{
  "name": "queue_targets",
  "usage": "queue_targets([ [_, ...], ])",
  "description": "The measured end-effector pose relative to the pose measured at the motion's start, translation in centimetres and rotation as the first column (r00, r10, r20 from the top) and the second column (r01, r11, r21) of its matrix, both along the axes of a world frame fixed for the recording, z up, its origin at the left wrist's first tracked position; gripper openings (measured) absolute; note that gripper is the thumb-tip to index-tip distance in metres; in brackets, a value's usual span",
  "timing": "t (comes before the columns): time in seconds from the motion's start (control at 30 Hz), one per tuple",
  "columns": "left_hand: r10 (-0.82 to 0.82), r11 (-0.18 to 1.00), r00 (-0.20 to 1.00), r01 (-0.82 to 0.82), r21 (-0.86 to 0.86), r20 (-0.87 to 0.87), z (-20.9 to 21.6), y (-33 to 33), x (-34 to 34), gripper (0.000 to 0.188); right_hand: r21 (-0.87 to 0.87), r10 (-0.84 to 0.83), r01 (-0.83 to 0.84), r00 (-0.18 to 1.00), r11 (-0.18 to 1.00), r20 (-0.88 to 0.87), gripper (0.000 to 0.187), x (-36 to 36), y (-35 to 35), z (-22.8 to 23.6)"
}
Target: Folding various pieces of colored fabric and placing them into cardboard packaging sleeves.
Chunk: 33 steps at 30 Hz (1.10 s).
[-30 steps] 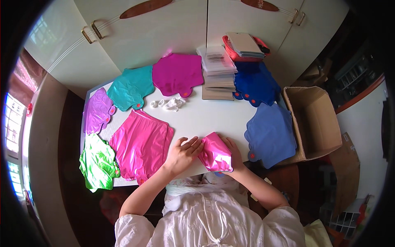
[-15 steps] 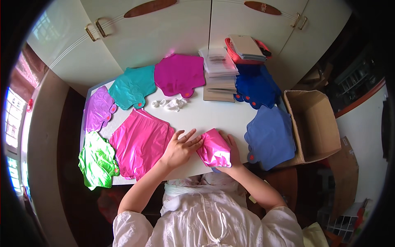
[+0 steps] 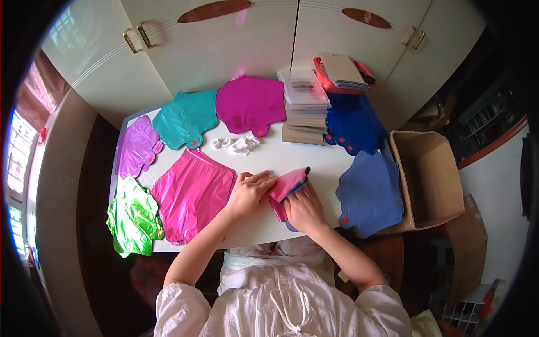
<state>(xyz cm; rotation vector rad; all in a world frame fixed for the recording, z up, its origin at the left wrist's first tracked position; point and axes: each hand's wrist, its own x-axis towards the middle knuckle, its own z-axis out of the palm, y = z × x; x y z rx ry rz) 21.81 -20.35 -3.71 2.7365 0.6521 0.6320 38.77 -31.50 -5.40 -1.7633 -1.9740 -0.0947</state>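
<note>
In front of me is a small folded piece of shiny pink foil (image 3: 287, 184), with a dark blue edge showing at its right side. My right hand (image 3: 306, 208) grips that side with bent fingers. The fingers of my left hand (image 3: 251, 194) are stretched out flat, their tips against the foil's left edge. Beside my left hand lies a large, creased pink foil sheet (image 3: 193, 196). A bit of blue (image 3: 290, 226) peeks out under my right hand at the table's front edge.
Flat scalloped pieces ring the white table (image 3: 252, 168): green (image 3: 135, 216), lilac (image 3: 136, 147), teal (image 3: 185, 119), magenta (image 3: 250, 104), dark blue (image 3: 356, 121) and grey-blue (image 3: 370, 194). Small white bits (image 3: 242, 145), a paper stack (image 3: 306, 106), a red basket (image 3: 331, 83) and an open cardboard box (image 3: 429, 180) stand around.
The pink foil piece has tilted up on its right side, showing its dark blue edge. My right hand has come from beside it to over its right part. My left hand has barely moved.
</note>
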Motion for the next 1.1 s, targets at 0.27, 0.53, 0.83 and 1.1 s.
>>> queue_targets([
  [0.27,0.27,0.93,0.962,-0.249,-0.27,0.042,-0.7,0.6,2.6,0.023,-0.025,-0.026,0.027,0.999,0.999,0.021,0.04,-0.1,-0.1,-0.1],
  [0.53,0.285,0.904,0.954,-0.236,-0.355,0.089,-0.4,1.0,2.4,0.02,-0.017,-0.012,0.012,1.0,1.0,0.002,0.042,-0.2,0.0,0.0],
  [0.83,0.233,0.939,0.97,-0.206,-0.274,0.071,-1.0,0.6,2.0,0.011,0.021,0.006,-0.006,1.0,1.0,-0.011,0.037,-0.3,0.1,-0.1],
  [1.1,0.008,0.988,0.999,-0.013,0.151,0.037,-0.5,-0.4,0.9,0.032,-0.061,0.02,-0.034,0.977,0.998,-0.213,0.025,0.1,0.2,0.5],
])
